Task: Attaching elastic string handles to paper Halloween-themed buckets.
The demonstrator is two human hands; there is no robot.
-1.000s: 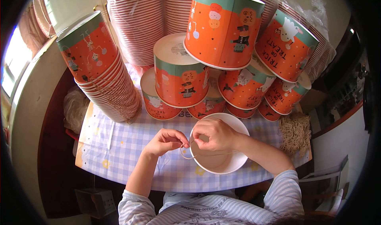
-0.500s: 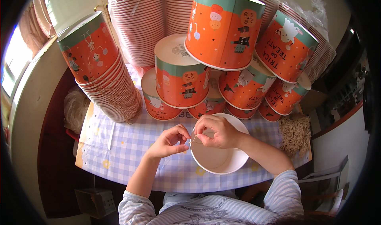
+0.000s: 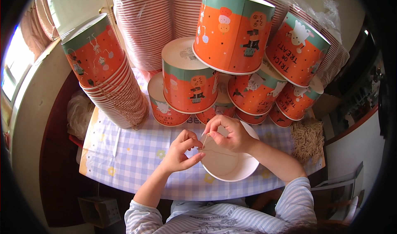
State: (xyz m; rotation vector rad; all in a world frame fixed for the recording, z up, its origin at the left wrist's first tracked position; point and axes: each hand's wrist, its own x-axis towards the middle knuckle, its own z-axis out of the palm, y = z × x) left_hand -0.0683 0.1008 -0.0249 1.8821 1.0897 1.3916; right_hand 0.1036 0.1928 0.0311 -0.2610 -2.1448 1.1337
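Note:
A paper bucket (image 3: 225, 173) stands in front of me at the table's near edge, its white inside facing up. A thin tan string (image 3: 221, 152) runs across its mouth and up to my fingers at the left rim. My right hand (image 3: 233, 135) is over the bucket, thumb and forefinger pinching the string and drawing it upward. My left hand (image 3: 180, 151) is at the left side of the rim, its fingers curled, with the string at the tips of its forefinger and thumb. Whether there is a knot or hole at the rim is too small to tell.
Orange and green printed paper buckets (image 3: 233, 31) are piled behind. A tall nested stack (image 3: 93, 54) with strings hanging over it leans at left. Plastic-wrapped bucket stacks (image 3: 142, 27) fill the back. A bundle of tan strings (image 3: 308, 139) lies at right on the checked tablecloth (image 3: 136, 151).
My right hand has risen slightly, pulling the string up from the rim. My left hand has shifted a little right and nearer me, its thumb and forefinger at the string.

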